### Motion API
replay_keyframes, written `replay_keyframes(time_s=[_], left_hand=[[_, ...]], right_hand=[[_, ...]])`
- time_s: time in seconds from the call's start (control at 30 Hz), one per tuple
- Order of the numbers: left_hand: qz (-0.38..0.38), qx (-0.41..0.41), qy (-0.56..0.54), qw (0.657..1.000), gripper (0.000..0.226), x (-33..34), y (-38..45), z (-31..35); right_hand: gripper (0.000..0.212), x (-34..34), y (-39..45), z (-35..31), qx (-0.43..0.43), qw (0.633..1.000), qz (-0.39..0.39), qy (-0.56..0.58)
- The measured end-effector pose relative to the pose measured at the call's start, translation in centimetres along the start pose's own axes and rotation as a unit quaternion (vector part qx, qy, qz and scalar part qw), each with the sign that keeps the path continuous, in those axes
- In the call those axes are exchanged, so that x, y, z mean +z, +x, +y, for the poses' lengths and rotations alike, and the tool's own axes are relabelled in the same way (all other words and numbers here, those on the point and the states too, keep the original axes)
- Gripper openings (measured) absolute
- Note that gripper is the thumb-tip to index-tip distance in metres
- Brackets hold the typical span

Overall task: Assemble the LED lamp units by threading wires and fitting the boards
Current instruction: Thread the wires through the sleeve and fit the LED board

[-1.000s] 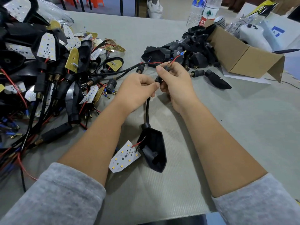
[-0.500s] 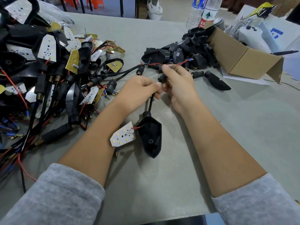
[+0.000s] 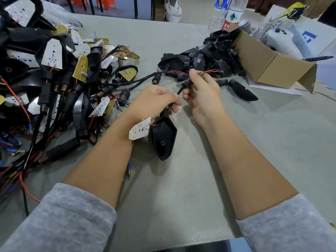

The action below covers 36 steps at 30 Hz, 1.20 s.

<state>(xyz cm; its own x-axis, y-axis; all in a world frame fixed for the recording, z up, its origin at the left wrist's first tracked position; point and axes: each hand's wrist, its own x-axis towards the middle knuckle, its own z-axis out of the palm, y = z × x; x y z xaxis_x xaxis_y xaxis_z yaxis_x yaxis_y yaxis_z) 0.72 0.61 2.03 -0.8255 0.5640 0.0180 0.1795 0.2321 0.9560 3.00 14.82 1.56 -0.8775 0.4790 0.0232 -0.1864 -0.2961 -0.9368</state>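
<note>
- Now we've got the left hand (image 3: 156, 99) curled round the black cable (image 3: 179, 91) close above the lamp shell (image 3: 164, 137); fingers wrapped, thumb side hidden, so exact pinch we can't tell.
- Right hand (image 3: 201, 90) pinches the black sleeve (image 3: 187, 81) at the cable's far end, thumb and forefinger closed on it, other fingers loosely curled.
- Red wire (image 3: 211, 71) w/ blue tip sticks out past the right hand toward the heap of black shells (image 3: 200, 57) by the cardboard box (image 3: 272, 64).
- Change vs. a sec ago: shell hung low near the table w/ a long run of cable showing below the hands; it's since come up and now sits right under the left hand. Only a short bit of cable shows between the hands.
- The LED board (image 3: 140, 129) rides up w/ it, dangling on its short red lead beside the left wrist, not yet seated in the shell.
- We read that as the wires being pulled through the sleeve, i.e. threading nearly done for this unit; board fit is prob. next.
- Unit hangs above the grey table (image 3: 272, 142), between both forearms.
- Pile of wired units and loose boards (image 3: 52, 53) lies off to the left, untouched.
</note>
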Motion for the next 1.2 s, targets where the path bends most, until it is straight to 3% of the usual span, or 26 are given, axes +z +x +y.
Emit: replay_keyframes(time_s=[0.17, 0.3, 0.4, 0.5, 0.77, 0.87, 1.07, 1.2], left_hand=[[-0.003, 0.027, 0.004, 1.0, 0.027, -0.2, 0.0, -0.2], [0.017, 0.037, -0.009, 0.999, 0.026, -0.1, 0.2, -0.4], [0.034, 0.051, 0.019, 0.998, 0.027, -0.1, 0.3, -0.6], [0.041, 0.059, 0.024, 0.997, 0.026, -0.1, 0.2, -0.7], [0.007, -0.015, -0.085, 0.996, 0.032, -0.1, 0.1, -0.2], [0.0, -0.018, -0.08, 0.997, 0.029, -0.1, 0.2, -0.3], [0.019, 0.009, -0.067, 0.998, 0.028, -0.2, 0.3, -0.5], [0.027, 0.002, -0.082, 0.996, 0.031, -0.1, 0.4, -0.4]], right_hand=[[0.003, 0.1, -0.1, 0.0, -0.006, 0.998, -0.039, -0.047], [0.024, 0.1, 0.1, 0.1, 0.004, 0.999, -0.037, -0.034], [0.011, 0.2, 0.0, 0.4, -0.005, 0.996, -0.078, -0.05], [0.019, 0.1, -0.1, 0.4, -0.014, 0.994, -0.1, -0.05], [0.017, -0.2, 0.3, 0.2, -0.013, 1.0, -0.026, 0.006], [0.017, -0.3, 0.4, 0.1, 0.001, 0.999, 0.005, 0.036], [0.009, 0.6, -0.5, 0.4, -0.028, 0.992, -0.084, -0.091], [0.007, 0.5, -0.6, 0.3, -0.032, 0.993, -0.069, -0.088]])
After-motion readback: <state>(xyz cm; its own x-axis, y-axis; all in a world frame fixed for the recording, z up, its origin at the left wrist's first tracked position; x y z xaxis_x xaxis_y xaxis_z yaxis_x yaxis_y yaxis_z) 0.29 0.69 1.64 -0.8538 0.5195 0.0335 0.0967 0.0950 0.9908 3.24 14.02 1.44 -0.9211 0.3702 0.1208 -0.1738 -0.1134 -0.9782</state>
